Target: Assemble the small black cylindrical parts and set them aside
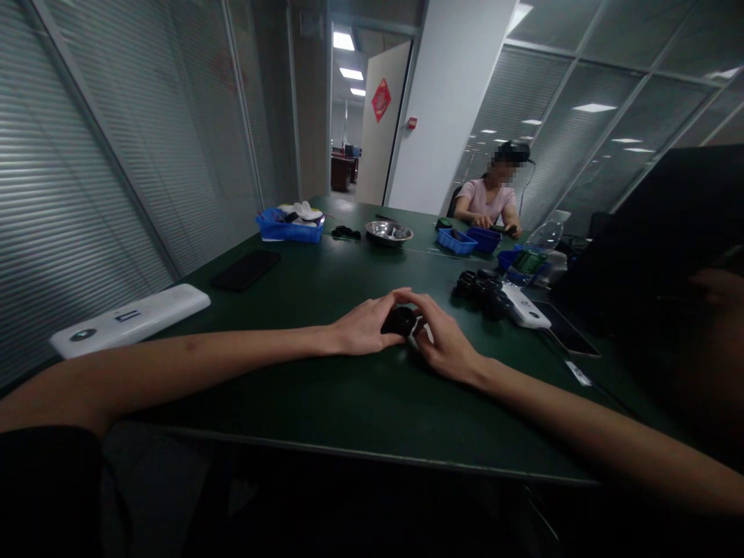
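Note:
A small round black part is held just above the green table, between both hands. From its left side my left hand wraps it, thumb below and fingers over the top. On the other side my right hand curls round it, the fingertips meeting those of my left hand. The fingers hide much of the part, so its exact kind cannot be made out. To the right of my right hand lies a pile of similar black parts.
A white power bank and a black phone lie left. Farther back are a blue basket, a metal bowl and small blue trays. Right are a water bottle, another power bank and a person seated behind.

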`<state>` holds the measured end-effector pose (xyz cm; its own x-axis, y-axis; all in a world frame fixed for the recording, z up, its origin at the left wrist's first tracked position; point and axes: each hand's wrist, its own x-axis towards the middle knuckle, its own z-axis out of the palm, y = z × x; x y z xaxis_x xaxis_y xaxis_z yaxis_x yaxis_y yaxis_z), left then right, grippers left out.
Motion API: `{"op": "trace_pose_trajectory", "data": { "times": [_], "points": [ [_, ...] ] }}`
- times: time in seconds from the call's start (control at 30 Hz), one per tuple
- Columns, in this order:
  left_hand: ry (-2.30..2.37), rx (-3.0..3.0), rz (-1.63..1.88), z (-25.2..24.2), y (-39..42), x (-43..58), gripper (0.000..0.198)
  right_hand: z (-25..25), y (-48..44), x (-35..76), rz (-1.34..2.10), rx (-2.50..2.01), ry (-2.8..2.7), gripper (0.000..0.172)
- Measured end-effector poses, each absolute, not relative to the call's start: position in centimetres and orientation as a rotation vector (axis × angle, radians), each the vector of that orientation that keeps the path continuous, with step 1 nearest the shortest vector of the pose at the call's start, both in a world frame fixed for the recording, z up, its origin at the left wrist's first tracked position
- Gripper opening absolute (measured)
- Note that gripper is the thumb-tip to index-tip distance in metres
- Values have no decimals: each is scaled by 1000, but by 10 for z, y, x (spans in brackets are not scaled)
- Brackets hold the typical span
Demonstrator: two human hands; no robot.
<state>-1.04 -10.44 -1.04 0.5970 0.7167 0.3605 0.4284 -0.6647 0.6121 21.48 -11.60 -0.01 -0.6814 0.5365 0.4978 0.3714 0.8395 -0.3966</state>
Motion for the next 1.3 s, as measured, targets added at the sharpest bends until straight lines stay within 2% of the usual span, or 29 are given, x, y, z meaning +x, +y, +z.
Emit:
{"op": "trace_pose_trajectory", "data": {
  "times": [0.17,0.33,0.53,0.7,0.8,0.9,1.1,1.3],
  "points": [
    [902,2358,837,-10,-104,-10,88,1,-118,214,341,-668,-2413,69],
    [924,2352,832,-8,-106,-9,88,1,-117,215,341,-672,-2412,78],
    [905,2366,832,-10,-104,-10,88,2,-118,214,346,-689,-2415,63],
    [908,2365,833,-10,-104,-10,90,0,-115,215,329,-645,-2416,78],
    [914,2372,831,-10,-104,-9,89,1,-116,215,321,-645,-2424,80],
    [911,2380,825,-11,-103,-10,89,3,-119,214,317,-673,-2425,71],
    [1043,2381,763,-16,-101,-11,90,4,-115,219,299,-738,-2424,42],
    [1035,2394,733,-9,-106,-11,87,10,-89,273,-69,-969,-2485,39]
  ]
}}
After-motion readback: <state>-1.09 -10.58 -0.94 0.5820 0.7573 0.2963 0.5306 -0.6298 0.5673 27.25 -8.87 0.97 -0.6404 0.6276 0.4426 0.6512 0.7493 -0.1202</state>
